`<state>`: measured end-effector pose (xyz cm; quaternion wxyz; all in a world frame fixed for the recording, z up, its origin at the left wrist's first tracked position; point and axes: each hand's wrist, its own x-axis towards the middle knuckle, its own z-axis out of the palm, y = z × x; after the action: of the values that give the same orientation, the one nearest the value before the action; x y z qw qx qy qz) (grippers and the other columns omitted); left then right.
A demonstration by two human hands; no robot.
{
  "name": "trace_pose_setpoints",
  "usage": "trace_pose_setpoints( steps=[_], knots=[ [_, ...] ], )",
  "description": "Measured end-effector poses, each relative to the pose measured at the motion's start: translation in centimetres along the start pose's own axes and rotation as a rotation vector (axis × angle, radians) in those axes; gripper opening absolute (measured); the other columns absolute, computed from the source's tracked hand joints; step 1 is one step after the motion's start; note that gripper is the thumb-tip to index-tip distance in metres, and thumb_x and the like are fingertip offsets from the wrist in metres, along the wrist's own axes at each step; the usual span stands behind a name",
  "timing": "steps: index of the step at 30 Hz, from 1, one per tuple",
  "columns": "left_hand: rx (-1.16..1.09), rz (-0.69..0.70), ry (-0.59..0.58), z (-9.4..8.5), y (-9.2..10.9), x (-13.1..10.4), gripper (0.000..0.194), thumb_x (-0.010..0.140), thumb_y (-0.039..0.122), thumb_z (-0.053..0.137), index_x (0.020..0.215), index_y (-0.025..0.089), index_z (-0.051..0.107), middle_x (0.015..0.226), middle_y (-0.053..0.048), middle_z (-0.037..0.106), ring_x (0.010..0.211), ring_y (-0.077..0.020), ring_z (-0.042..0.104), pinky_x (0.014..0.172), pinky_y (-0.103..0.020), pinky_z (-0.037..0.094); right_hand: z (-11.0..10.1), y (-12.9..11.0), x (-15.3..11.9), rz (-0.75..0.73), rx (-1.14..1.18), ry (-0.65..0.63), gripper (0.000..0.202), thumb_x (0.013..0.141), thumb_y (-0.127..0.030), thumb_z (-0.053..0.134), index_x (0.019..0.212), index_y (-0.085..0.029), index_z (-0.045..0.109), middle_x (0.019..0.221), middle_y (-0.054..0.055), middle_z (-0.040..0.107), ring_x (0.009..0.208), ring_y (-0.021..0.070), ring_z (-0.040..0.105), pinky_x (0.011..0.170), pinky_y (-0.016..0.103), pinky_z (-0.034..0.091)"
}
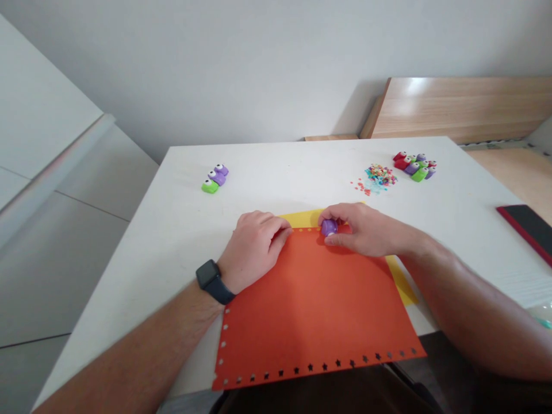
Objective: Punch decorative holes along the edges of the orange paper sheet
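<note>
An orange sheet of paper lies over the table's front edge, with small star-shaped holes along its left, near and far edges. My left hand pinches the sheet's far edge, its fingertips pressed together there. In my right hand is a purple craft punch, held between thumb and fingers at the same far edge, right of the row of holes. A yellow sheet shows from beneath the orange one at the far and right sides. The punch's slot is hidden.
Three punches, one green and two purple, stand at the table's far left. A heap of colourful paper cut-outs lies far right, beside a cluster of several punches. A dark, red-edged flat object sits at the right edge.
</note>
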<state>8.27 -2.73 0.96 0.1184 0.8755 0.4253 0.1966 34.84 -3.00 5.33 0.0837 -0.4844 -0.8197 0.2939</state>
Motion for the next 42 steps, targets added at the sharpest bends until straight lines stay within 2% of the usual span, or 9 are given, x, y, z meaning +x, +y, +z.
trace_pose_setpoints(
  steps=[26, 42],
  knots=[
    [0.002, -0.018, 0.022, 0.06, 0.17, 0.02, 0.022, 0.102, 0.027, 0.05, 0.093, 0.02, 0.068, 0.09, -0.006, 0.071, 0.088, -0.0241, 0.063, 0.085, -0.042, 0.045, 0.09, -0.22, 0.04, -0.039, -0.065, 0.015, 0.028, 0.087, -0.035, 0.067, 0.112, -0.025, 0.074, 0.111, 0.007, 0.075, 0.099, 0.0257, 0.066, 0.087, 0.037, 0.048],
    [-0.011, -0.013, 0.017, 0.14, 0.13, 0.04, 0.021, 0.102, 0.026, 0.051, 0.094, 0.019, 0.068, 0.09, -0.005, 0.071, 0.088, -0.0231, 0.062, 0.085, -0.041, 0.045, 0.2, -0.34, 0.11, -0.045, -0.077, 0.016, 0.029, 0.087, -0.033, 0.067, 0.114, -0.022, 0.073, 0.11, 0.007, 0.075, 0.097, 0.0237, 0.066, 0.086, 0.034, 0.047]
  ],
)
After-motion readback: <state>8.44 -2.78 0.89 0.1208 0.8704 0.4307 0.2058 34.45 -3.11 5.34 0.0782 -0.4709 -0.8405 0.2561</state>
